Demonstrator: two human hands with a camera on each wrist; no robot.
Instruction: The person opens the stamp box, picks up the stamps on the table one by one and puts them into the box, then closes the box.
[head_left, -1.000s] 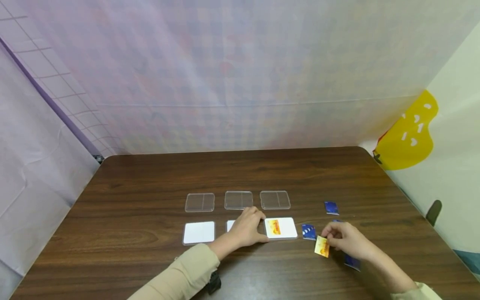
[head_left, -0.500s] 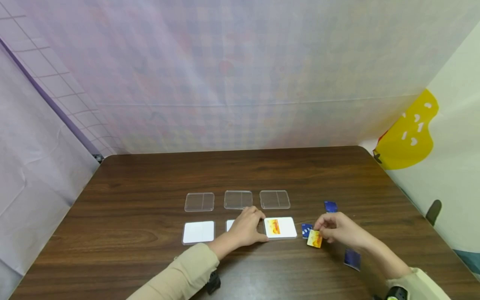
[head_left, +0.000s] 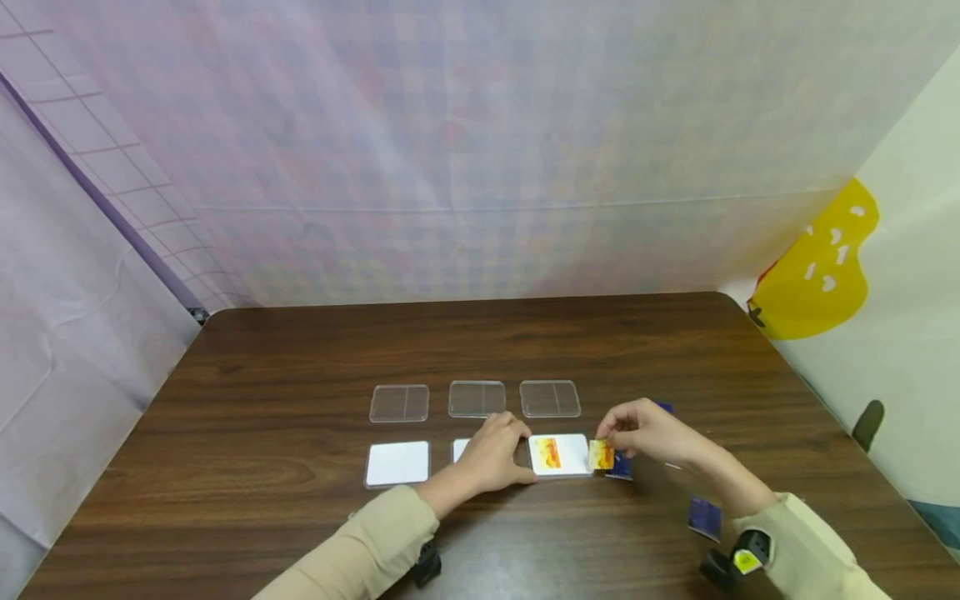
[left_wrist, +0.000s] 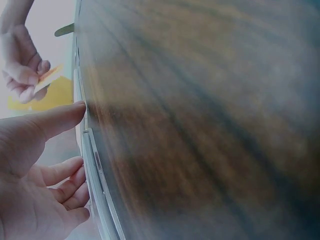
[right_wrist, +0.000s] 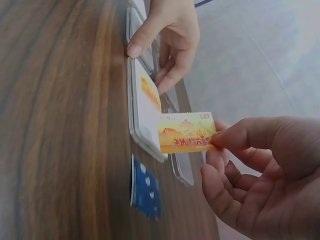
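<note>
Between the thumb and finger of my right hand [head_left: 648, 429] is a yellow-orange postage stamp [right_wrist: 186, 132], marked 120 and with a scalloped edge. It hangs at the right end of a clear plastic case [head_left: 576, 456] with a white insert. A similar orange stamp [head_left: 548, 453] lies on the left half of that insert. My left hand [head_left: 491, 454] holds this case at its left end, thumb at the near corner and a finger at the far one. A blue stamp [right_wrist: 145, 187] with white spots lies just right of the case.
Another white-filled case [head_left: 398, 464] lies at the left; a middle one [head_left: 460, 451] is mostly covered by my left hand. Behind them, three clear lids [head_left: 477, 400] form a row. A dark blue stamp [head_left: 705, 518] lies near my right wrist, and another [head_left: 665, 407] shows behind my right hand.
My right hand has carried the orange stamp leftward and away from me, from beside the blue stamps to the case's right end. My left hand has stayed in place.
</note>
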